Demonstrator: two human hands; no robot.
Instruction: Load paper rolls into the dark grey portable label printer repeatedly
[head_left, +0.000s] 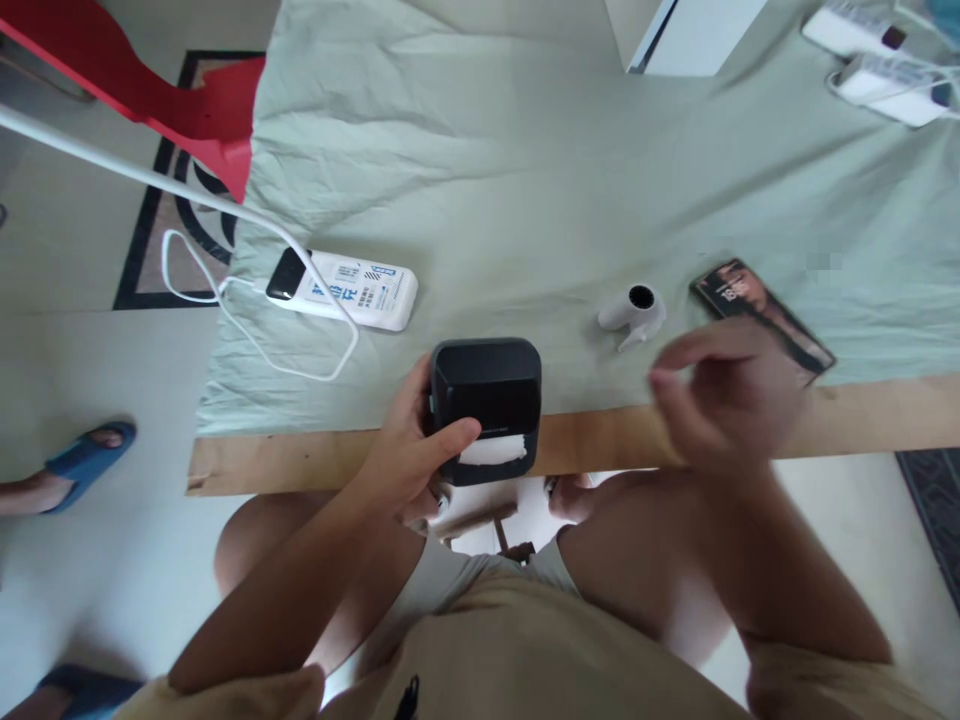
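My left hand [409,450] is wrapped round a black label printer [486,390], a rounded box with a glossy lid. The thumb lies across its lower left, beside a strip of white paper [493,450] at the printer's near end. Held this way, the printer is over the wooden front edge of the table. To the right, my right hand [727,395] is blurred, its fingers curled and the thumb and index tips close together. Whatever is between them, if anything, cannot be made out. Just beyond that hand lies a phone [772,315] with a lit screen, partly covered.
A small white cylindrical object [634,312] with a dark round end sits on the green cloth [510,200]. Left lies a white power bank [352,290] with a looped white cable. A white box [686,35], power strips [885,85] and a red chair [202,110] stand farther off.
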